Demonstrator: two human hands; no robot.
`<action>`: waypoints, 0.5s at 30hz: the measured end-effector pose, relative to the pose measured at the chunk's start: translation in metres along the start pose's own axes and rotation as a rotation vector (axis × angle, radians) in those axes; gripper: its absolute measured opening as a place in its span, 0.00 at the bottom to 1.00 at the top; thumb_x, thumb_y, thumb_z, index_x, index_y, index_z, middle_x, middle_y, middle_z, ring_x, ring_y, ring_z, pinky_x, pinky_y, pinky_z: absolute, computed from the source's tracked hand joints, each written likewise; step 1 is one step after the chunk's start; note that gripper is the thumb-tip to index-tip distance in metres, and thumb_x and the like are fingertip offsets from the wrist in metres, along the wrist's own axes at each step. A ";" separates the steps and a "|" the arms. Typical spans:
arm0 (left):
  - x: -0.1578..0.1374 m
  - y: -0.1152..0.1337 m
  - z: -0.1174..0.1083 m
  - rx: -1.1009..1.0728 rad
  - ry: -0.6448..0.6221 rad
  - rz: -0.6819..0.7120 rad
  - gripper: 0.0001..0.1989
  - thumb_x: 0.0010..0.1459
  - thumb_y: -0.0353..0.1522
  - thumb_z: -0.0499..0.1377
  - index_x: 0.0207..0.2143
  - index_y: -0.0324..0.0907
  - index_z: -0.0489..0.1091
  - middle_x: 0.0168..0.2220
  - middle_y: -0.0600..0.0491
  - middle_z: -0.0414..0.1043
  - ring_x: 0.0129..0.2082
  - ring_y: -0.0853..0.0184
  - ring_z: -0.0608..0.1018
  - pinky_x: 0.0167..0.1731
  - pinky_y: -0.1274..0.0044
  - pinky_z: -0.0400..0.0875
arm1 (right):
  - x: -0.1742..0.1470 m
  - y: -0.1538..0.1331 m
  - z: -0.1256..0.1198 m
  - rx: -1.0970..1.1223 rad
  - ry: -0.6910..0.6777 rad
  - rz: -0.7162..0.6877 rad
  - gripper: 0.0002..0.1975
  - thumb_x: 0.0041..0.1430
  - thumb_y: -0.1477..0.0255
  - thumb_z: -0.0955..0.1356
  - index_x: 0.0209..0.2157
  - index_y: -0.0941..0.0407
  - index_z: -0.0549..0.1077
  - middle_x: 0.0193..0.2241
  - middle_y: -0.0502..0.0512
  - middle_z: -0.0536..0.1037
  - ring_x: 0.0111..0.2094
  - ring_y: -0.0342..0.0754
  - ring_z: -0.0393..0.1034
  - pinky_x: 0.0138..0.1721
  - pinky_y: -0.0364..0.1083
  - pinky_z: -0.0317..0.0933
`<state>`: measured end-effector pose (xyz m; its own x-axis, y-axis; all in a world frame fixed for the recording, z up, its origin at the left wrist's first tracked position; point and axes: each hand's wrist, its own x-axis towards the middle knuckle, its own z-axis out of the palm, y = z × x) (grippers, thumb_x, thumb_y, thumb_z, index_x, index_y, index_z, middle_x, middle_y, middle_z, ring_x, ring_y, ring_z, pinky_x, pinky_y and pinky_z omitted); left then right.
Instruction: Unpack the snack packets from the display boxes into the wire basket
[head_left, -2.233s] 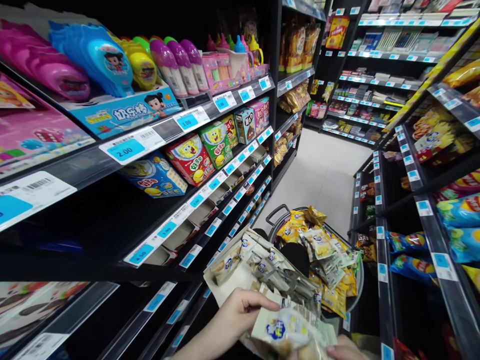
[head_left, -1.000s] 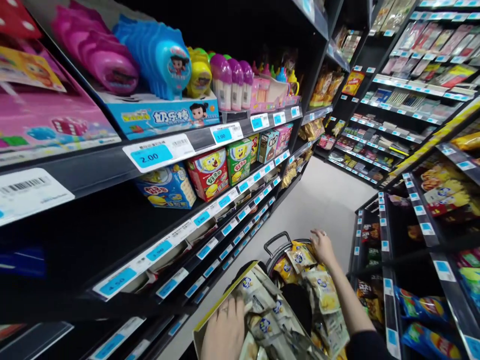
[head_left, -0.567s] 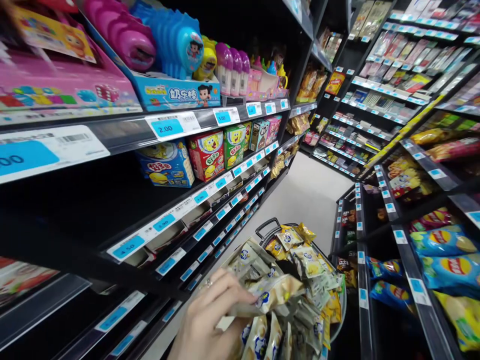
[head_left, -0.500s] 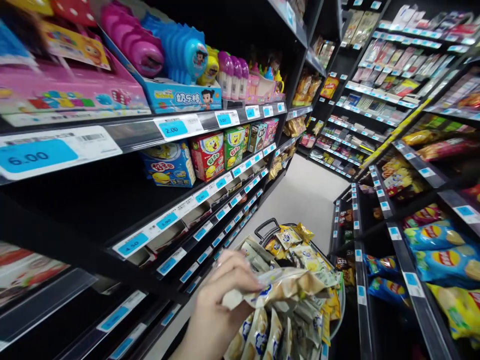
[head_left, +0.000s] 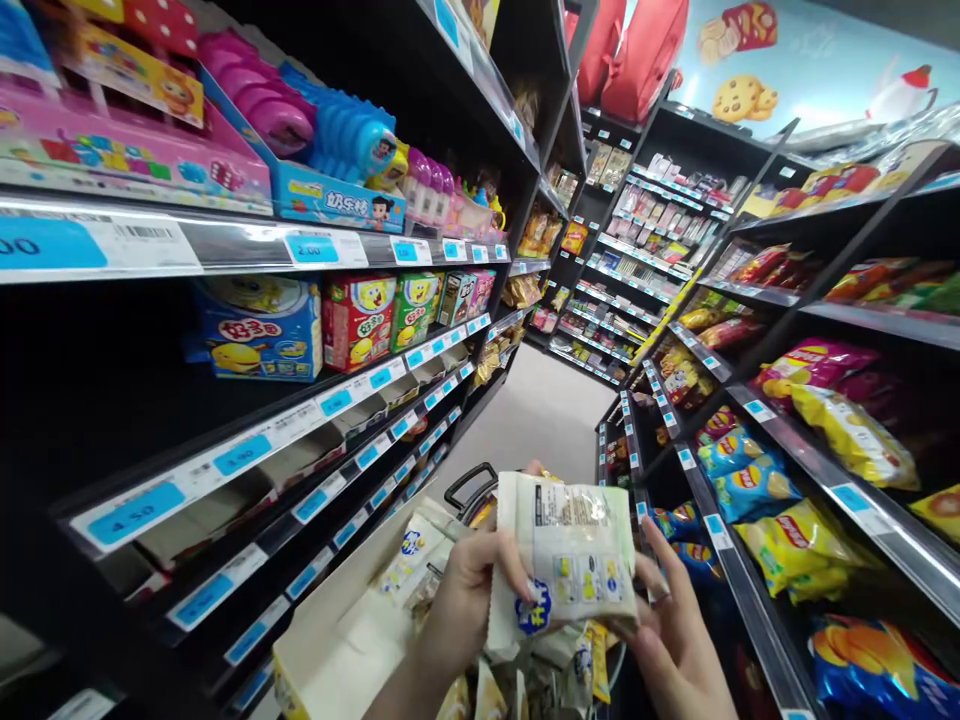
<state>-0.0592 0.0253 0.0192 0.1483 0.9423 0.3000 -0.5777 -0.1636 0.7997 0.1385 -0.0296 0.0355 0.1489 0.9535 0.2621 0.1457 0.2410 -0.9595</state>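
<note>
Left fingers (head_left: 511, 562) and right fingers (head_left: 670, 558) are holding opposite edges, probably the safest grip, of a light, crushable-looking packet (head_left: 581, 530)

Shop, b/c shelves (head_left: 885, 325) have price tags (head_left: 326, 248) & pkgd snacks (head_left: 787, 545).

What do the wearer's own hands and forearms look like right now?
The left hand and right hand are both ungloved. The left forearm is bare where it shows: no sleeve, watch or bracelet. Whether a finger wears a ring is unclear.
</note>
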 end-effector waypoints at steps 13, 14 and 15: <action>-0.007 0.016 -0.004 0.508 -0.309 -0.174 0.19 0.55 0.22 0.52 0.37 0.49 0.80 0.51 0.53 0.74 0.50 0.64 0.76 0.49 0.75 0.70 | -0.022 0.045 0.001 0.325 0.465 0.201 0.23 0.46 0.60 0.77 0.44 0.51 0.77 0.39 0.56 0.83 0.35 0.51 0.79 0.34 0.46 0.71; -0.007 0.017 -0.004 0.640 -0.316 -0.165 0.21 0.59 0.24 0.50 0.46 0.52 0.77 0.56 0.54 0.71 0.54 0.63 0.74 0.53 0.72 0.69 | -0.019 0.052 -0.009 0.292 0.522 0.212 0.24 0.45 0.60 0.77 0.44 0.52 0.76 0.38 0.56 0.83 0.34 0.50 0.78 0.34 0.45 0.71; -0.008 0.018 -0.005 0.795 -0.312 -0.176 0.23 0.62 0.27 0.49 0.54 0.53 0.71 0.58 0.52 0.69 0.55 0.61 0.73 0.54 0.69 0.68 | -0.017 0.060 -0.021 0.264 0.579 0.219 0.25 0.45 0.61 0.77 0.45 0.53 0.75 0.38 0.56 0.83 0.35 0.49 0.78 0.35 0.44 0.71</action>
<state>-0.0745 0.0162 0.0288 0.4633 0.8691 0.1735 0.1889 -0.2881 0.9388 0.1649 -0.0349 -0.0247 0.6592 0.7519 0.0015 -0.1802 0.1598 -0.9706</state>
